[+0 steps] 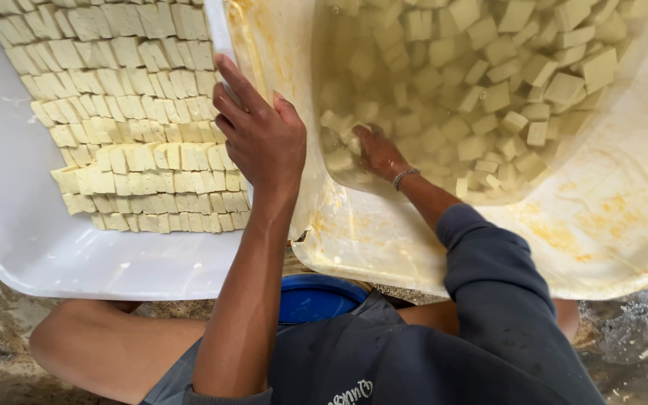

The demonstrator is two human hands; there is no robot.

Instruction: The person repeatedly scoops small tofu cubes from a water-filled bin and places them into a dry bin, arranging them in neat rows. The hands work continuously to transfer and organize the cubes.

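L hand [260, 135] flat, fingers open, resting on rim between white tray [9, 217] and tub [601, 225]. R hand [379, 152] underwater in tub among loose tofu cubes [504, 90]; fingers blurred by murky water, can't tell if gripping. Cubes in tray [129, 112] packed in neat rows. Blue lid [316, 298] below, near knees

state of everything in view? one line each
Left hand: open, flat on the edge of the rows.
Right hand: underwater among the loose cubes; grip unclear.
Tray: part filled with tofu rows, packed tight.
Tub: holds cloudy water, loose cubes scattered in it.
Blue lid: mostly hidden.
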